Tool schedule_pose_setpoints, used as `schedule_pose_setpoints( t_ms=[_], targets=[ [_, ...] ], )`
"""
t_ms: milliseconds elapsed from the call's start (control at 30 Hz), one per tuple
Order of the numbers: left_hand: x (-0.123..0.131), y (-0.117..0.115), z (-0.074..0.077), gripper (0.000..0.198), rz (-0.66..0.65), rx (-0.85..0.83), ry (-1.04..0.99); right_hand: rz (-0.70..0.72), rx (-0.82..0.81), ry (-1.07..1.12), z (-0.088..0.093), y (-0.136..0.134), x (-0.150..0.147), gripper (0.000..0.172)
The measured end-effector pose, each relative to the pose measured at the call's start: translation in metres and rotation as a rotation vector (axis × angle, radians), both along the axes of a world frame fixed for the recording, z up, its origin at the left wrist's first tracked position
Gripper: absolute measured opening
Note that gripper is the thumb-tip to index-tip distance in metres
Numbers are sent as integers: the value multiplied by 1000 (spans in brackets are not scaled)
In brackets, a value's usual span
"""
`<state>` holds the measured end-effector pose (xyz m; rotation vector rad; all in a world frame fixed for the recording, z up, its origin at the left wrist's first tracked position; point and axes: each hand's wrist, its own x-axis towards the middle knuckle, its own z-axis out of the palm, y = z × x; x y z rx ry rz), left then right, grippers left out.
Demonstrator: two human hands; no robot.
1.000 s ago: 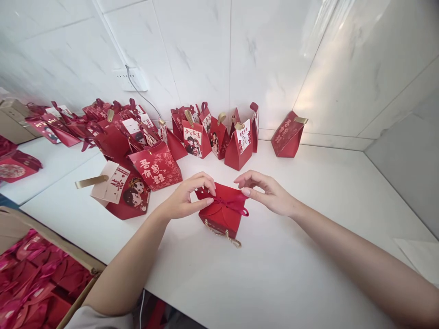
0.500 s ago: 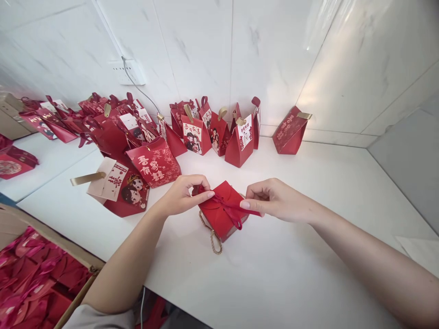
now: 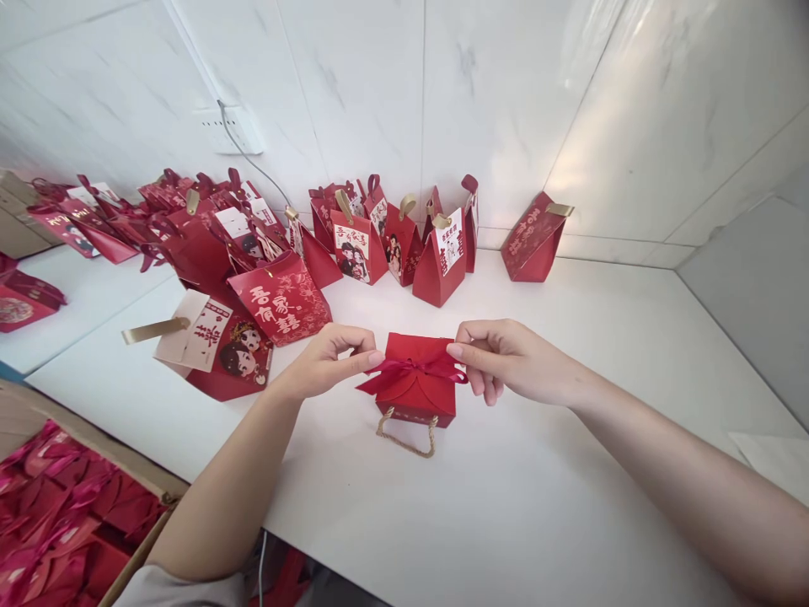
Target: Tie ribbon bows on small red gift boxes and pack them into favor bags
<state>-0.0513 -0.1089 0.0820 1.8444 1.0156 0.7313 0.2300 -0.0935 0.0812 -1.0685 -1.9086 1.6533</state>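
A small red gift box [image 3: 417,396] with overlapping curved top flaps sits on the white table in front of me. A dark red ribbon [image 3: 420,367] crosses its top and is tied in the middle, its loops and ends reaching out to both sides. My left hand [image 3: 338,358] pinches the ribbon at the box's left between thumb and forefinger. On the opposite side my right hand [image 3: 506,358] pinches the ribbon's right part, the other fingers curled below. A twisted gold rope handle [image 3: 408,445] hangs from the box's near side onto the table.
Several red paper gift bags stand along the wall, among them a bag with a couple print [image 3: 360,249] and a lone bag [image 3: 534,240] at right. A larger red bag [image 3: 284,299] is left of my hands. A cardboard carton [image 3: 136,472] of ribboned red boxes stands at lower left.
The box has turned so its rope handle now faces me. Both hands still pinch the ribbon; my right hand has risen slightly and the ribbon now runs straight across.
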Motion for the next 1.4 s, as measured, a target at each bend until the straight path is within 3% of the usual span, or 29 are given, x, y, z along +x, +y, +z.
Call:
schedule_pose_setpoints(
  t_ms=[267, 800, 967, 1133, 1400],
  targets=[
    [8, 7, -11, 46, 75, -130, -46, 88, -23, 10, -13, 7, -4, 38],
    [14, 13, -25, 47, 151, -314, -165, 244, -48, 63, -12, 13, 0, 31],
    [9, 14, -27, 45, 123, -313, -168, 282, 22, 91, -12, 14, 1, 23],
    [5, 15, -25, 45, 20, -316, -148, 203, 81, 62, -9, 15, 6, 28],
    [7, 14, -23, 43, 11, -309, -109, 143, 268, -95, -3, 23, 13, 33]
  ],
)
